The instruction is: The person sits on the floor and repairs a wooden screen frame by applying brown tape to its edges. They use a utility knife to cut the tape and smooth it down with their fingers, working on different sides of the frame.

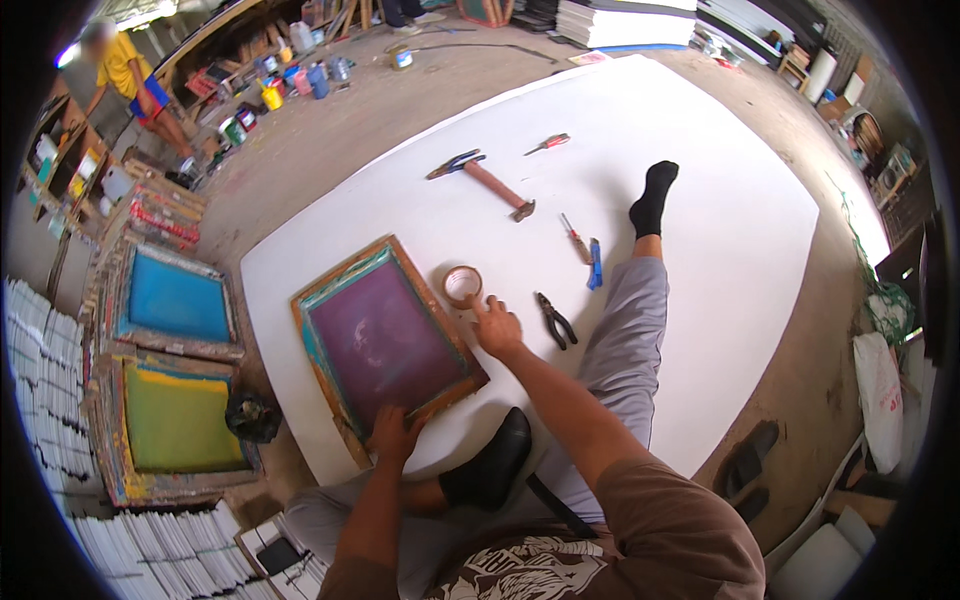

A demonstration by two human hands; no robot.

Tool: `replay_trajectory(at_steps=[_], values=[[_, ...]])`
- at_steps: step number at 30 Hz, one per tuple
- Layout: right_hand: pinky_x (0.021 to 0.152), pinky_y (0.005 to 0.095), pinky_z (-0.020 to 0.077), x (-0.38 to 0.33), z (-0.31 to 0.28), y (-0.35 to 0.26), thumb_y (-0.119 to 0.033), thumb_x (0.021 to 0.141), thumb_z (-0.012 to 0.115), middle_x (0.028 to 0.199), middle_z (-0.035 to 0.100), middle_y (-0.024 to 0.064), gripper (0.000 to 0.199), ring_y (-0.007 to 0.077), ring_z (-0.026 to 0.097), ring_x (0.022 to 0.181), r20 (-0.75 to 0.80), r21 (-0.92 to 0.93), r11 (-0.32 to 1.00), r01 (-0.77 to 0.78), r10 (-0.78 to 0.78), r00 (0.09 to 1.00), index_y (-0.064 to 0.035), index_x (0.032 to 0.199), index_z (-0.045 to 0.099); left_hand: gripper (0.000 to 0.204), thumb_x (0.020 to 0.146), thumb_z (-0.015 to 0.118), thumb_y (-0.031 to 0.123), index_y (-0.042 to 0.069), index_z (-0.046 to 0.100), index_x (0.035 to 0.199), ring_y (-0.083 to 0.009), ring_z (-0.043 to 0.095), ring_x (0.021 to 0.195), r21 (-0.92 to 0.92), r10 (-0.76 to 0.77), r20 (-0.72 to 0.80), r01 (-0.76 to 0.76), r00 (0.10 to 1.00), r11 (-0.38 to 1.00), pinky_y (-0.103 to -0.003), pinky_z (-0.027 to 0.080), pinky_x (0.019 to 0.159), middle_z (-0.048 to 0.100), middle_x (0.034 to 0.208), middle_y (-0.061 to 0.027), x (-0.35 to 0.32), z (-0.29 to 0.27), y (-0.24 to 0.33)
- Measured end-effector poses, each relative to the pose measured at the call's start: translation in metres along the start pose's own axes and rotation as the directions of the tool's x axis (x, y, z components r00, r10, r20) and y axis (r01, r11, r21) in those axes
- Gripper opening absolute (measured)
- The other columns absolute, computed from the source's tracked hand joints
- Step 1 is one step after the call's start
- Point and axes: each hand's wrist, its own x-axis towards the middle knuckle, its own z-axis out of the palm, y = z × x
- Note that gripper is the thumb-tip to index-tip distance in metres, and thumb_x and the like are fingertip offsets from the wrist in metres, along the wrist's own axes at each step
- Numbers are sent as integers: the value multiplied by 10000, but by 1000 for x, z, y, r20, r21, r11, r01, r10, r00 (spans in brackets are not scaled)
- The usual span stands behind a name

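Note:
A wooden screen printing frame (385, 325) with purple mesh lies slanted on a large white board (720, 290). My left hand (393, 432) grips the frame's near edge, its fingertips over the mesh. To the right of the frame lies a roll of brown tape (462, 285). My right hand (496, 328) reaches to it with fingers apart, the index fingertip touching its near rim. Right of that hand are black-handled pliers (556, 320). Farther off on the board are a hammer (497, 190), blue-handled pliers (456, 163), a red screwdriver (547, 144), another screwdriver (574, 238) and a blue cutter (595, 264).
My outstretched leg (625, 340) crosses the board's right side. At left lean a blue screen frame (178, 295) and a yellow one (185, 420), near stacks of paper (45, 370). A person in yellow (130, 75) stands far left beside paint containers (272, 97). Slippers (750, 460) lie at right.

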Motion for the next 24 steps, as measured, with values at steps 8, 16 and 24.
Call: replay_trajectory(at_steps=[8, 16, 24], values=[[882, 507, 577, 12, -13, 11, -370, 951, 688, 1179, 658, 157, 433, 367, 652, 1119, 80, -6, 997, 75, -74, 994, -183, 1334, 611, 418, 910, 774, 435, 29, 679, 869, -384, 638, 887, -56, -215, 8, 216, 976, 975, -493, 512, 788, 669, 924, -174, 0, -2, 13], [941, 510, 536, 15, -57, 147, -312, 915, 752, 1260, 628, 171, 562, 358, 593, 1191, -460, -171, 863, -476, 357, 813, -107, 1401, 558, 527, 1001, 626, 499, 35, 652, 753, -401, 651, 776, 146, -358, -17, 357, 934, 923, -519, 511, 712, 667, 782, -181, 16, -11, 45], [953, 560, 538, 20, -63, 177, -215, 956, 652, 1274, 577, 259, 442, 474, 650, 1129, -204, 242, 668, -703, 744, 636, -58, 1346, 513, 537, 1009, 600, 503, 44, 641, 733, -403, 649, 769, 146, -410, 7, 405, 912, 903, -526, 508, 709, 660, 775, -185, 9, -24, 41]])
